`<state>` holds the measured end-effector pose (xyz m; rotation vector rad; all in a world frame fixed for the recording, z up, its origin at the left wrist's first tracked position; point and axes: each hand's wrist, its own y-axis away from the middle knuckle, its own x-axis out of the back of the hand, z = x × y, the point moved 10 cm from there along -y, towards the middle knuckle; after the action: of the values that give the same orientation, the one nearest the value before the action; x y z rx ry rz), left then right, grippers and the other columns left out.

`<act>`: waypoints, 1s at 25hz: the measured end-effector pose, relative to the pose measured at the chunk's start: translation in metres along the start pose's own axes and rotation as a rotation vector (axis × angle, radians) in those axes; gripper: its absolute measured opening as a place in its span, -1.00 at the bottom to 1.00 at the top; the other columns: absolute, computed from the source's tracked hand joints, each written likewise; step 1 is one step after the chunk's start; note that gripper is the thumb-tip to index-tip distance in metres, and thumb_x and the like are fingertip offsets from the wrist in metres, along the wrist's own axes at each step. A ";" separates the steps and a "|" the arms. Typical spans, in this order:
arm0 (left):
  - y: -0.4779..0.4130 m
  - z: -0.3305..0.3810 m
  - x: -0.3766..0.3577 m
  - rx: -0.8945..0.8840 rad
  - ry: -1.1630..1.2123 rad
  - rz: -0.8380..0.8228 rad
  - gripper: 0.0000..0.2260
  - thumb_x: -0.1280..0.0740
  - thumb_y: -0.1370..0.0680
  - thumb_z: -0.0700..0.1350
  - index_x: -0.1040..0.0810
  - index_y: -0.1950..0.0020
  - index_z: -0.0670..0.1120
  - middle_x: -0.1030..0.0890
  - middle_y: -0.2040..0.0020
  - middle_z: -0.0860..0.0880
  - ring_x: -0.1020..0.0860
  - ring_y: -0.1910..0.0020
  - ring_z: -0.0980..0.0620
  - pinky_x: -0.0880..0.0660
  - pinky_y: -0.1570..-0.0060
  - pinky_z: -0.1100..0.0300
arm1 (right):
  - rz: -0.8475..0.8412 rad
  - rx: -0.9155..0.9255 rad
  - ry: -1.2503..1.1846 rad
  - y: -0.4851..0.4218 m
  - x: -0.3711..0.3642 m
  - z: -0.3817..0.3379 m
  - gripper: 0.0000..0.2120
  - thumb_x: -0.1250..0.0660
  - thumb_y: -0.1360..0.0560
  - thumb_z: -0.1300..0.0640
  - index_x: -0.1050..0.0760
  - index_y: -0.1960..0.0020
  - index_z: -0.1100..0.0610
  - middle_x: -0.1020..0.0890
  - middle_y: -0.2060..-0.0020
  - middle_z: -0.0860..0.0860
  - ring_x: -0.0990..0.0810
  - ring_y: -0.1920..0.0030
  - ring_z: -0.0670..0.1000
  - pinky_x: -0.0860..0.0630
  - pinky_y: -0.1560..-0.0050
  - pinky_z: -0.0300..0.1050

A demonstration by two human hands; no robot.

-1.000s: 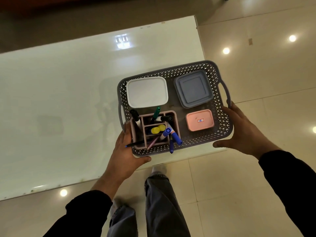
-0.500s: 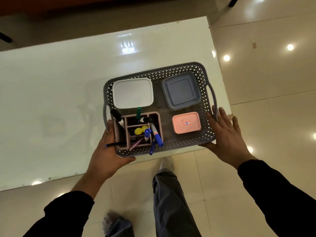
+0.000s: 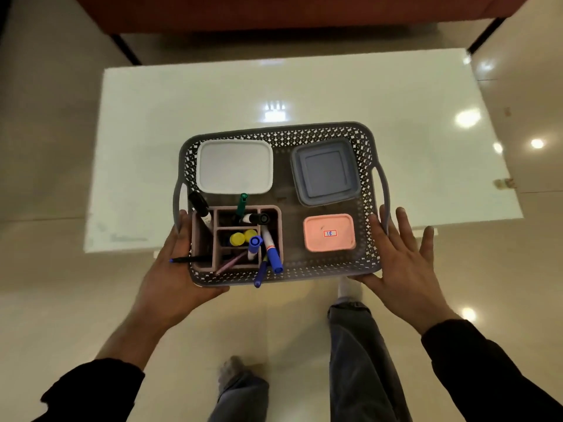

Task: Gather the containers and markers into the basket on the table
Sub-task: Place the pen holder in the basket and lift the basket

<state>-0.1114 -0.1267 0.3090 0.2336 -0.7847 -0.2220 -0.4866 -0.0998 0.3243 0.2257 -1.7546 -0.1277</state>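
Note:
The grey perforated basket (image 3: 274,134) sits at the front edge of the white table (image 3: 182,117), with its near side past the edge. In it lie a white lidded container (image 3: 234,166), a grey-blue lidded container (image 3: 326,175) and a small pink lidded container (image 3: 329,233). A pink organiser (image 3: 198,239) in its near left part holds several markers, among them a blue one (image 3: 272,254). My left hand (image 3: 170,284) grips the basket's near left corner. My right hand (image 3: 402,269) lies flat, fingers spread, against the basket's right side below the handle.
Glossy tiled floor (image 3: 61,178) surrounds the table. A red-brown piece of furniture on black legs (image 3: 274,13) stands beyond the far edge. My legs (image 3: 356,360) are below the basket, close to the table's front.
The basket has shifted left along the table's front edge, toward its middle. My right hand has loosened from the near right corner to flat, spread fingers on the side. My left hand keeps its hold.

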 end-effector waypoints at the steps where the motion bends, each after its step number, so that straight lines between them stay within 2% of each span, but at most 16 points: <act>1: 0.026 -0.022 0.021 0.016 -0.048 0.015 0.06 -0.64 -0.17 0.23 -0.18 -0.55 0.14 -0.38 -0.47 0.07 -0.46 -0.38 -0.04 -0.58 -0.11 -0.18 | -0.007 0.016 -0.005 0.015 -0.011 -0.034 -0.07 0.09 -0.47 -0.54 0.08 -0.63 0.02 0.02 -0.61 -0.01 0.22 -0.61 0.06 0.14 -0.50 0.40; 4: 0.102 -0.078 0.078 0.069 -0.148 0.062 0.11 -0.61 -0.14 0.23 -0.07 -0.57 0.31 -0.25 -0.53 0.27 -0.44 -0.40 0.05 -0.61 -0.05 -0.14 | -0.035 0.062 -0.012 0.055 -0.046 -0.125 -0.09 0.05 -0.48 -0.51 0.09 -0.64 0.02 0.01 -0.62 0.02 0.22 -0.61 0.09 0.11 -0.50 0.41; 6: 0.141 -0.108 0.092 0.082 -0.160 0.054 0.13 -0.62 -0.15 0.20 -0.04 -0.58 0.30 -0.16 -0.56 0.30 -0.37 -0.47 0.05 -0.60 -0.09 -0.14 | -0.086 0.070 -0.020 0.079 -0.073 -0.162 -0.10 0.01 -0.49 -0.49 0.11 -0.64 0.01 0.00 -0.62 0.01 0.21 -0.61 0.10 0.12 -0.51 0.40; 9: 0.186 -0.162 0.087 0.121 -0.155 0.004 0.19 -0.66 -0.16 0.13 0.00 -0.61 0.24 -0.06 -0.60 0.28 -0.20 -0.56 0.09 -0.52 -0.22 -0.08 | -0.196 0.082 0.016 0.111 -0.129 -0.202 -0.10 -0.01 -0.50 -0.48 0.08 -0.64 0.03 0.01 -0.62 0.03 0.20 -0.61 0.11 0.10 -0.51 0.40; 12: 0.208 -0.214 0.053 0.129 -0.117 -0.029 0.20 -0.68 -0.16 0.11 0.02 -0.61 0.25 -0.02 -0.60 0.30 -0.14 -0.57 0.10 -0.48 -0.28 -0.10 | -0.280 0.078 0.044 0.132 -0.193 -0.212 -0.09 0.05 -0.50 -0.51 0.08 -0.64 0.04 0.02 -0.62 0.04 0.20 -0.61 0.12 0.11 -0.51 0.40; 15: 0.200 -0.260 0.006 0.159 -0.112 -0.117 0.17 -0.63 -0.16 0.19 0.00 -0.60 0.26 -0.03 -0.60 0.29 -0.14 -0.58 0.08 -0.49 -0.29 -0.14 | -0.376 0.059 0.105 0.140 -0.249 -0.201 -0.06 0.09 -0.47 -0.55 0.06 -0.63 0.04 -0.01 -0.62 0.02 0.23 -0.60 0.11 0.12 -0.50 0.40; 17: 0.183 -0.286 -0.021 0.171 -0.059 -0.127 0.16 -0.60 -0.14 0.23 0.02 -0.59 0.29 -0.03 -0.59 0.32 -0.13 -0.58 0.12 -0.47 -0.32 -0.12 | -0.375 0.034 0.128 0.128 -0.279 -0.189 -0.04 0.14 -0.44 -0.58 0.05 -0.63 0.03 -0.03 -0.62 0.01 0.24 -0.60 0.10 0.14 -0.51 0.39; 21: 0.127 -0.328 -0.071 0.153 -0.022 -0.142 0.24 -0.66 -0.11 0.13 0.13 -0.54 0.41 0.07 -0.48 0.55 -0.07 -0.54 0.22 -0.38 -0.37 -0.01 | -0.356 0.008 0.136 0.087 -0.334 -0.164 -0.02 0.22 -0.42 -0.59 0.15 -0.63 0.01 0.05 -0.62 0.01 0.29 -0.59 0.07 0.19 -0.52 0.36; 23: 0.096 -0.345 -0.089 0.150 -0.022 -0.133 0.24 -0.67 -0.10 0.09 0.08 -0.55 0.39 -0.02 -0.51 0.48 -0.15 -0.53 0.18 -0.40 -0.37 -0.04 | -0.311 0.007 0.107 0.062 -0.353 -0.155 -0.02 0.20 -0.42 -0.58 0.14 -0.63 0.00 0.05 -0.62 0.01 0.29 -0.59 0.07 0.19 -0.52 0.35; 25: 0.067 -0.366 -0.107 0.147 -0.005 -0.108 0.21 -0.66 -0.07 0.06 -0.03 -0.56 0.34 -0.21 -0.52 0.30 -0.31 -0.48 0.09 -0.45 -0.33 -0.09 | -0.279 0.004 0.096 0.036 -0.377 -0.147 -0.02 0.15 -0.41 -0.58 0.13 -0.63 0.01 0.04 -0.61 0.01 0.29 -0.59 0.07 0.20 -0.52 0.34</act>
<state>0.0851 0.0130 0.0059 0.4154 -0.7953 -0.2670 -0.2772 0.0248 -0.0002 0.4723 -1.6205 -0.3104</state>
